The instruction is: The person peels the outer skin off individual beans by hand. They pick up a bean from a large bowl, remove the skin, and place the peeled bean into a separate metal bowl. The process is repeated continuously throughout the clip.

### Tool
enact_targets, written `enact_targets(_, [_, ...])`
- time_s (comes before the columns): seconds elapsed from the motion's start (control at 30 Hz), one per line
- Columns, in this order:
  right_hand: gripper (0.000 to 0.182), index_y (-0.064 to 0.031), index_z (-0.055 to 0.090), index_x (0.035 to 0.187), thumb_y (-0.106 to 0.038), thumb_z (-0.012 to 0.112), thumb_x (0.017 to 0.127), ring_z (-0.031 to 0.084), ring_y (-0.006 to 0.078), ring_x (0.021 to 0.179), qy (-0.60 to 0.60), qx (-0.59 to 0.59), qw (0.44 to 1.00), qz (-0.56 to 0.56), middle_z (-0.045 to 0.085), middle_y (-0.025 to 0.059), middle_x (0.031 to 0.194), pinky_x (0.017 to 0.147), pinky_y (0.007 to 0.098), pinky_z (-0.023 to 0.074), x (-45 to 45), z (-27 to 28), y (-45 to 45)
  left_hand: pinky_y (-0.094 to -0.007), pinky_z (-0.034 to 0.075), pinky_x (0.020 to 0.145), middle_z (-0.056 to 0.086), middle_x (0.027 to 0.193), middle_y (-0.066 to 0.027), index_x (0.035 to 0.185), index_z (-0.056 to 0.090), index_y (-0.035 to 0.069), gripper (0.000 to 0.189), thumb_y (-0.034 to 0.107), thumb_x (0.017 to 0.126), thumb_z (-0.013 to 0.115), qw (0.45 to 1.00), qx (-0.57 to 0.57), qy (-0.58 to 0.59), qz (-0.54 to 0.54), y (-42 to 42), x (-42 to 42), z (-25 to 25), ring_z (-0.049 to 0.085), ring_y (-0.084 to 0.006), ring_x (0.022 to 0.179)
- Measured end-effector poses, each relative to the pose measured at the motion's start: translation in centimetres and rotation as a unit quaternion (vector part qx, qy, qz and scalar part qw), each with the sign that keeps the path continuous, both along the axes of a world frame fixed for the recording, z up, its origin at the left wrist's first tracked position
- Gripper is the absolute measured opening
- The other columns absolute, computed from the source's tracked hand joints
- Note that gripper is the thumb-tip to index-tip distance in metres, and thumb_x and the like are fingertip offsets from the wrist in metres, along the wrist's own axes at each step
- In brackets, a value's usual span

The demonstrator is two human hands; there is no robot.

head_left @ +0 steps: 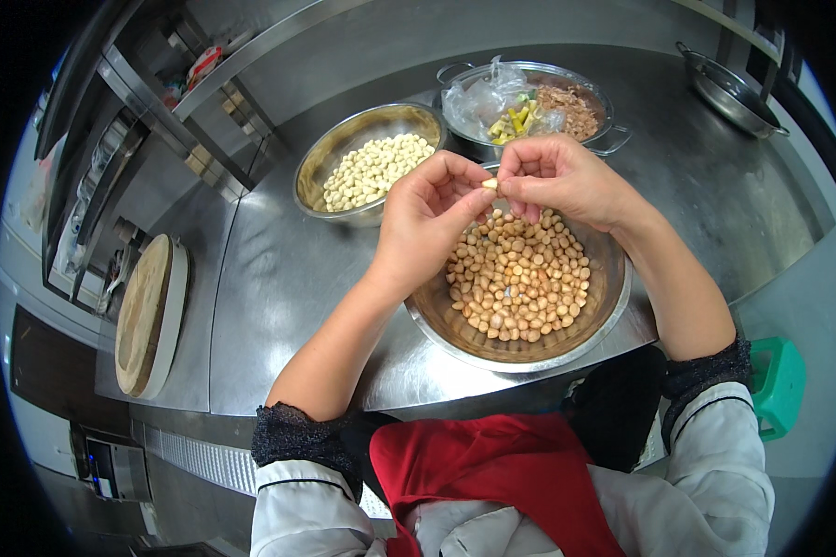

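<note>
My left hand point(428, 212) pinches a pale, peeled peanut point(490, 183) between thumb and forefinger. The thumb and fingers of my right hand point(564, 177) close on the other end of that peanut, and the two hands' fingertips nearly meet. Both hands hover over the far rim of a steel bowl point(522, 361), which holds many tan peanuts in their skins point(522, 278). Left of it and farther back, a second steel bowl point(310, 181) contains cream-coloured peeled peanuts point(376, 170).
Behind stands a two-handled steel pan point(602, 104) with a clear plastic bag point(491, 97), yellow-green pieces point(515, 122) and brown skins point(571, 111). A round chopping block point(143, 317) is at left on the steel table point(285, 299). Another pan point(728, 94) leans at far right; a green stool point(780, 386) is below.
</note>
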State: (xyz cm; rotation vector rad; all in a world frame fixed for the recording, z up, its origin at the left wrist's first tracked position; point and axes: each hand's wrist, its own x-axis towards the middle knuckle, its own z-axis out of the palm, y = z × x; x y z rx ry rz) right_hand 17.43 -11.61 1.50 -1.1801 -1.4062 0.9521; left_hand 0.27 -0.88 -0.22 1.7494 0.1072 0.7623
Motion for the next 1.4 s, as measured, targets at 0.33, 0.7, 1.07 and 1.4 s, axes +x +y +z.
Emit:
enact_targets(0.33, [0.015,-0.0028,0.06,0.081,-0.015,0.059,0.089,0.058,0.007,0.062,-0.022,0.018,0.999,-0.016,0.06,0.0013,0.069,0.055,0.0207,0.0473,-0.2,-0.1,0.0,-0.0229,0.051,0.072,0.065,0.087,-0.004,0.103,0.061,0.0,0.016,0.011,0.091,0.063,0.989,-0.132,0.022,-0.056,0.7,0.0,-0.1,0.062,-0.0098,0.077])
enact_targets(0.7, [0.011,-0.001,0.061,0.087,-0.011,0.056,0.089,0.061,0.0089,0.064,-0.014,0.052,0.997,-0.046,0.064,0.0034,0.075,0.06,0.0223,0.0494,-0.1,-0.9,0.4,-0.0219,0.051,0.07,0.065,0.083,-0.003,0.101,0.062,0.0,0.013,0.008,0.09,0.064,0.995,-0.101,0.015,-0.017,0.3,0.0,0.0,0.061,-0.0084,0.074])
enact_targets(1.07, [0.016,-0.0005,0.064,0.087,-0.016,0.064,0.089,0.062,0.0089,0.064,-0.014,0.03,0.998,-0.044,0.066,0.0042,0.077,0.059,0.0211,0.0488,-0.2,-0.7,0.4,-0.0201,0.051,0.065,0.066,0.08,-0.003,0.096,0.064,-0.002,0.009,0.004,0.089,0.064,0.999,-0.034,0.017,0.029,-0.2,-0.1,0.2,0.062,-0.0068,0.071])
enact_targets(1.4, [0.009,-0.0019,0.06,0.08,-0.009,0.059,0.086,0.058,0.0071,0.062,0.003,0.019,0.999,-0.041,0.061,0.0014,0.07,0.059,0.0211,0.0468,-0.3,-0.6,0.3,-0.0208,0.051,0.065,0.067,0.079,-0.0037,0.096,0.065,-0.002,0.01,0.005,0.089,0.065,0.999,0.004,0.028,0.027,0.0,-0.1,0.0,0.062,-0.0075,0.071])
